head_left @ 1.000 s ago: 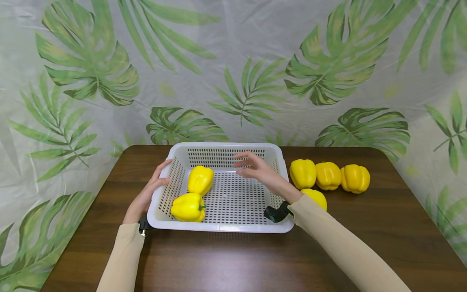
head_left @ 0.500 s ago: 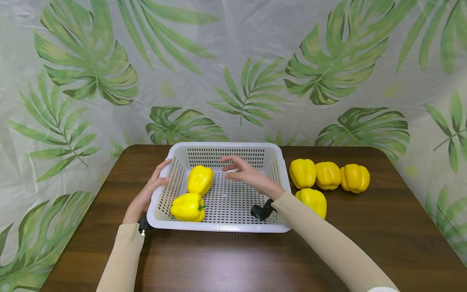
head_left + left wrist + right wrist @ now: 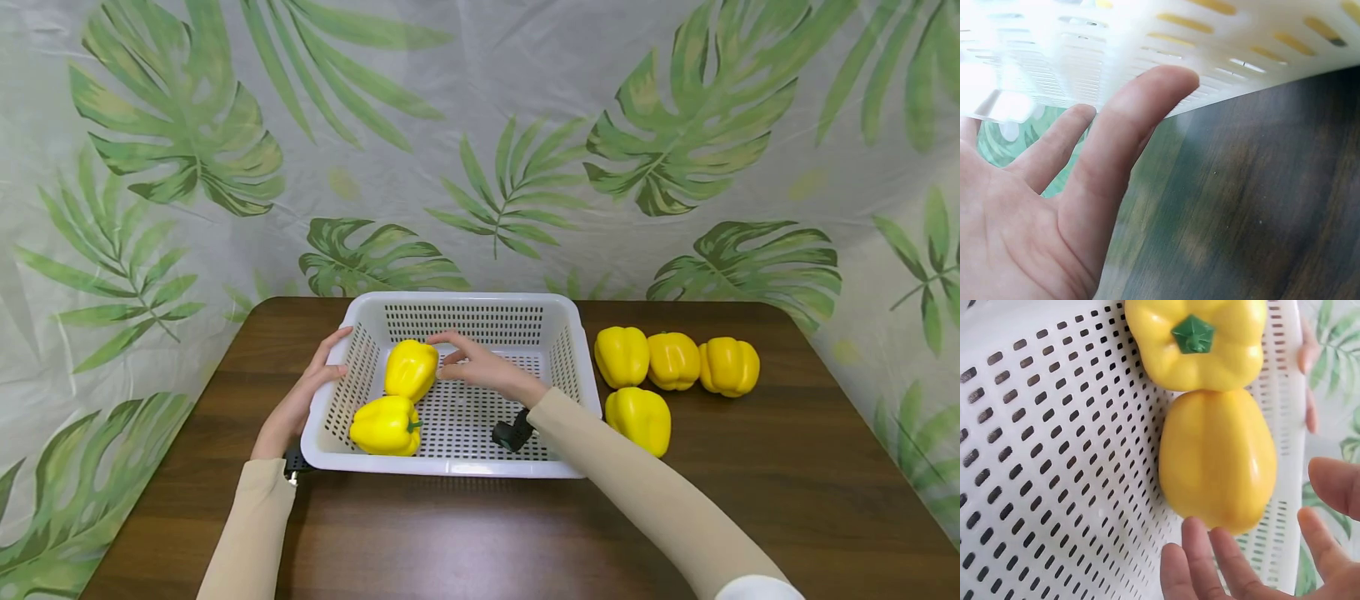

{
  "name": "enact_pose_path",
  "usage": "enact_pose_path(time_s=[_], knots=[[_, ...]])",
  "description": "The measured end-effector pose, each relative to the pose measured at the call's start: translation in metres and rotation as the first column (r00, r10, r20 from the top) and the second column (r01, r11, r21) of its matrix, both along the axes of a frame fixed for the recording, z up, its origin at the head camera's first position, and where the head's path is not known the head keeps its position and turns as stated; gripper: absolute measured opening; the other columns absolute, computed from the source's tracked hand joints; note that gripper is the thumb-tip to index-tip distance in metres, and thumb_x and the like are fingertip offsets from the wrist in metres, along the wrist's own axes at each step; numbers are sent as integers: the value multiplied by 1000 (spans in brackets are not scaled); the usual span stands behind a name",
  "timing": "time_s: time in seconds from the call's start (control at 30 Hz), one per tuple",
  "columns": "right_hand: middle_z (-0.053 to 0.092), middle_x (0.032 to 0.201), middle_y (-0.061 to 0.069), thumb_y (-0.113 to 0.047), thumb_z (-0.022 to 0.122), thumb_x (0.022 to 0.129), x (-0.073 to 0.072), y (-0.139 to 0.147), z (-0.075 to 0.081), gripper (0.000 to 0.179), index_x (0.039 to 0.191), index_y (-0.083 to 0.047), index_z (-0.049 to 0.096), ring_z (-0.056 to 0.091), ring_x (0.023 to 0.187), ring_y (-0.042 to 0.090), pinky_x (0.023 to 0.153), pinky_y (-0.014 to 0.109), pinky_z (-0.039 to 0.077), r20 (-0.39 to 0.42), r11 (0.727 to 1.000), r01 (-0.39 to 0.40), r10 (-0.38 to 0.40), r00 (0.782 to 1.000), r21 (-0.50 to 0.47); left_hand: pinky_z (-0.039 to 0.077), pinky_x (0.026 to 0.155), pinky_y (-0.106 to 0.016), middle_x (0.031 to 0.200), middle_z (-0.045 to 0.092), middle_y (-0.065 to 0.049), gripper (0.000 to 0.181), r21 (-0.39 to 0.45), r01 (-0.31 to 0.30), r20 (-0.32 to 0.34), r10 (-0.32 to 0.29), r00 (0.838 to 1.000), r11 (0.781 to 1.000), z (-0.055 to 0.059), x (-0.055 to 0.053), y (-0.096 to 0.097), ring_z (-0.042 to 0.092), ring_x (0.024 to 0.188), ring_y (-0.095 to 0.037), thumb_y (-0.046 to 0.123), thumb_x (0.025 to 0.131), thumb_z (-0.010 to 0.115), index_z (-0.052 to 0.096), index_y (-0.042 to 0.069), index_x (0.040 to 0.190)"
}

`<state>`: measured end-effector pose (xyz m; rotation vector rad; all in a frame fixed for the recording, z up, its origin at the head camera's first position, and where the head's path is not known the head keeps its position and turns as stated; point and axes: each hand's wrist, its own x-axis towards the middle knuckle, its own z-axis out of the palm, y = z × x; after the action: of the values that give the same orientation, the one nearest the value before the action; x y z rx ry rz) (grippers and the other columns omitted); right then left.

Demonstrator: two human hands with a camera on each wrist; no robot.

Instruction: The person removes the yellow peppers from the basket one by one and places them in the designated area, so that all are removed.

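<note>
Two yellow bell peppers lie at the left inside a white plastic basket [image 3: 450, 467] with slotted walls: a rear pepper [image 3: 411, 371] and a front pepper [image 3: 382, 427] with a green stem. My right hand [image 3: 480, 367] reaches into the basket, fingers spread and loosely bent. In the right wrist view its fingertips are at the end of the rear pepper [image 3: 1216, 456]; whether they touch it I cannot tell. Outside the basket, my left hand [image 3: 303, 392] rests its fingers against the left wall. The left wrist view shows the thumb [image 3: 1154, 94] extended along that wall.
Several more yellow bell peppers stand on the brown wooden table [image 3: 480, 533] to the right of the basket: a row of three, including the rightmost pepper [image 3: 730, 367], and a nearer pepper [image 3: 640, 421]. A leaf-patterned cloth [image 3: 510, 167] hangs behind the table.
My right hand has moved left across the inside of the basket, up to the rear pepper. The left hand, the basket and the peppers have stayed in place.
</note>
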<state>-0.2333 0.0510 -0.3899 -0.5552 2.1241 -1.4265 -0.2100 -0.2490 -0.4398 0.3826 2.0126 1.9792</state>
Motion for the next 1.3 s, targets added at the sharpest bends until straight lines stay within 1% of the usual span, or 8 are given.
enact_pose_path(time_s=[0.2,0.43,0.6,0.67,0.8,0.9,1.1,1.3], knots=[[50,127,21,-15,57,95,-5,-10,-5,57,147,-19,35,54,103,34,81,44,47,12,998,-14,13,1000,60,38,87,-67,156,1,-14,60,11,-1,-2,1,1000,1000,0,-1,0,23,129,-53,21,98,36,11,35,151],[44,138,18,-17,57,95,-8,-19,-9,58,147,-18,33,53,110,32,88,44,47,26,997,-19,17,1000,81,36,88,-69,156,0,-13,59,20,2,-5,-2,1000,1000,0,-1,0,21,130,-52,20,99,36,11,35,151],[39,142,19,-17,58,95,-9,-25,-10,58,147,-17,32,53,103,33,76,40,47,23,996,-10,8,1000,91,37,88,-68,156,0,-13,60,13,-1,-2,1,1000,1000,0,0,0,22,130,-52,21,98,36,11,35,151],[38,143,18,-19,58,95,-10,-28,-11,58,147,-17,32,53,100,26,74,35,47,14,994,-1,0,1000,105,37,88,-68,156,0,-13,60,9,-4,-1,4,1000,1000,0,0,0,22,130,-52,21,98,36,11,35,151],[43,133,18,-18,59,95,-11,-33,-13,58,146,-16,31,48,76,17,64,29,43,-2,994,8,-8,1000,106,37,88,-68,156,0,-13,60,6,-5,-1,5,1000,1000,0,0,0,22,130,-52,22,98,36,11,35,151],[44,124,18,-15,60,94,-13,-37,-14,57,143,-16,31,42,66,17,61,28,40,2,996,10,-11,1000,92,37,88,-67,156,0,-13,60,9,-4,-2,4,1000,1000,1,0,1,22,130,-52,21,99,36,11,34,151],[45,122,17,-11,63,90,-16,-40,-17,53,135,-18,37,50,81,18,66,29,47,-18,994,30,-28,999,105,36,88,-68,156,-1,-13,60,22,2,4,-2,1000,1000,1,0,1,21,130,-52,20,99,36,11,34,151],[44,128,18,-5,62,90,-15,-39,-15,55,137,-19,38,48,77,23,71,38,49,10,992,42,-43,999,121,36,88,-68,156,0,-12,60,13,1,4,-1,1000,1000,0,0,1,21,130,-52,21,98,37,10,35,151]])
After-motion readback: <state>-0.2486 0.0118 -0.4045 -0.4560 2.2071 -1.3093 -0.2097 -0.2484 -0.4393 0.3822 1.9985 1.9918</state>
